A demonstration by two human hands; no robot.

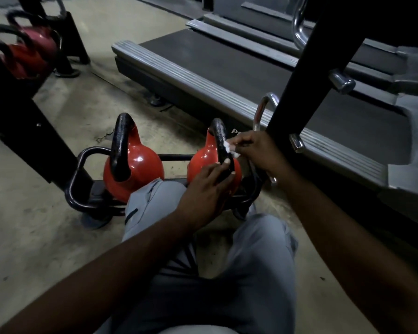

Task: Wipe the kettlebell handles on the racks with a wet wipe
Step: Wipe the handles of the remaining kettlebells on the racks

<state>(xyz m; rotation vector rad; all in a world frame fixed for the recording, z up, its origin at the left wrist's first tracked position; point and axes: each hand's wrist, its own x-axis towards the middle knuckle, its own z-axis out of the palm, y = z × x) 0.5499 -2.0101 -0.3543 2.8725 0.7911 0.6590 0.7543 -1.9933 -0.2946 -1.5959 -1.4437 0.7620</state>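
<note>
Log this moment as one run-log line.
right hand: white wet wipe on black handle | left hand: steadying red kettlebell | low black rack

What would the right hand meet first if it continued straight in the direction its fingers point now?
The right hand points left, pressing the wet wipe against the black handle of the right kettlebell. So that handle is met at once; contact looks already made, though depth is hard to judge.

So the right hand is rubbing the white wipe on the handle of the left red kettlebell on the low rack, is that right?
Not quite. The head view shows the right hand rubbing the white wipe on the handle of the right red kettlebell on the low rack, not the left one.
</note>
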